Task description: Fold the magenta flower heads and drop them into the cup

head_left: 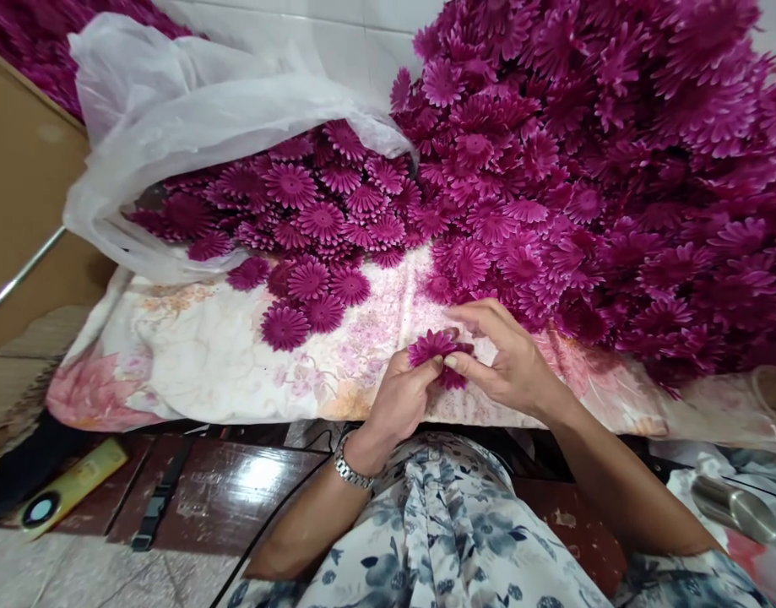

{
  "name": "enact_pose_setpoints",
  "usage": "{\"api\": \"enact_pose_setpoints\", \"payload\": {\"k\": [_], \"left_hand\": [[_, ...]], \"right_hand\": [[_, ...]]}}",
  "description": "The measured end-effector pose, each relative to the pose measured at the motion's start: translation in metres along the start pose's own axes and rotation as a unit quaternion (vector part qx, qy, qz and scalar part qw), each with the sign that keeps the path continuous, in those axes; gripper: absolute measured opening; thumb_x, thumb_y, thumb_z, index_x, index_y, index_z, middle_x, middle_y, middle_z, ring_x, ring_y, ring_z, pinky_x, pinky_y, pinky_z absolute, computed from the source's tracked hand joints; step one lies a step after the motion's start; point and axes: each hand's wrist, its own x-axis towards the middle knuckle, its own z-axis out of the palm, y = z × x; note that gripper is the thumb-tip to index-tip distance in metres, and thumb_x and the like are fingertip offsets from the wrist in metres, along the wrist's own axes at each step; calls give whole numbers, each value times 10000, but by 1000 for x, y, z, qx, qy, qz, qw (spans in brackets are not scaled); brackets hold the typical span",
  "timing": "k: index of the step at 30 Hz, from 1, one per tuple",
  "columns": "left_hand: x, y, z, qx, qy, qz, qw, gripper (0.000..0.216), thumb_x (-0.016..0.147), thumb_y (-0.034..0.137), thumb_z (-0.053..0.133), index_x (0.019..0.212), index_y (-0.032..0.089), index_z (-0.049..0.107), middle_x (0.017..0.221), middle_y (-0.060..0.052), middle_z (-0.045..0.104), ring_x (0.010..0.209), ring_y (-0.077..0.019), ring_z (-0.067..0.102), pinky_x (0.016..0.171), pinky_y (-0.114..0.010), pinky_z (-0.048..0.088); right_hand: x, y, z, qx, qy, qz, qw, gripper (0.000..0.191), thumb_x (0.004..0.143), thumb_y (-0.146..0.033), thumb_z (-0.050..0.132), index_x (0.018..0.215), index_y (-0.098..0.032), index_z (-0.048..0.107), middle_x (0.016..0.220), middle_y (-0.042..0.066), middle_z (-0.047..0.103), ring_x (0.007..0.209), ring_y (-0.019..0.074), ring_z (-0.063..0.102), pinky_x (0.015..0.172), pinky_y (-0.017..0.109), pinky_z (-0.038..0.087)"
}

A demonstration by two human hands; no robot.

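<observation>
Both of my hands meet over the front of the cloth-covered table, around a magenta artificial flower head (431,346). My left hand (401,390), with a metal watch (353,463) on the wrist, is closed on the flower with the thumb pressed at its lower edge. From the right, my right hand (502,361) pinches the petals between thumb and a finger, its upper fingers stretched out. More petals show below the thumbs; whether they belong to a second flower I cannot tell. Several loose flower heads (284,327) lie just left of and beyond my hands.
A large heap of magenta flowers (552,169) rises at the back right. At the back left, a white plastic bag (127,127) lies with flowers spilling out. A cardboard box (33,203) stands far left. Floral cloth (216,363) covers the table. A metal cup (733,507) is at lower right.
</observation>
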Motion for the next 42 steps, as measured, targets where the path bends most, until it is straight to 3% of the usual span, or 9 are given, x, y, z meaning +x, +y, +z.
{"api": "enact_pose_setpoints", "payload": {"k": [3,6,13,17,22,25,30,34,42], "left_hand": [[-1,-1,-1,76,0,3,997,134,628,178,702,558,138,594,512,43,516,480,-54,416,484,-188,343],[-1,0,0,93,18,1,996,133,656,214,684,584,140,600,482,53,476,432,-46,371,432,-184,298],[2,-3,-1,97,3,53,994,184,699,324,710,782,160,687,649,21,583,570,-68,482,577,-189,407],[4,-4,-5,171,9,103,980,188,737,337,680,708,152,669,618,23,563,574,-77,472,569,-191,392],[2,-2,-6,255,1,129,958,209,755,333,660,649,156,626,574,34,523,544,-76,431,527,-188,352],[2,-5,-6,229,-3,107,968,291,751,368,662,582,150,570,536,40,479,517,-71,394,503,-191,331],[2,-9,-2,158,-21,49,986,274,716,376,701,638,140,588,569,36,491,540,-70,424,538,-195,368],[1,-3,6,107,-21,4,994,259,622,323,776,661,140,596,577,43,507,524,-59,428,516,-179,363],[8,7,11,79,67,55,993,193,652,295,735,707,164,603,603,39,521,527,-63,424,495,-170,344]], "right_hand": [[4,1,0,32,13,-20,999,91,818,-202,590,905,-175,584,931,69,597,912,179,552,800,333,458],[3,4,4,97,37,29,994,25,814,-167,575,793,-175,564,783,21,571,768,135,541,704,282,440],[-7,8,8,225,50,178,957,45,807,-212,572,823,-186,539,718,-28,534,654,96,497,627,239,406],[-9,8,8,332,22,230,914,212,770,-337,643,902,-191,565,776,-16,573,667,98,512,611,233,418],[-8,8,10,423,-21,282,861,354,671,-454,724,747,-172,522,647,-45,519,551,71,467,525,212,397],[-9,8,10,419,-17,271,866,370,687,-489,696,710,-164,520,627,-45,499,548,68,450,516,208,380],[-12,9,9,327,24,226,917,299,795,-442,583,707,-160,539,617,-35,503,556,71,432,526,207,351],[-12,11,8,216,54,225,949,371,842,-430,496,578,-181,420,521,-59,356,496,62,327,474,213,257],[-7,16,-6,198,111,233,946,544,825,-634,423,522,-210,268,520,-57,213,474,56,202,430,231,163]]}}
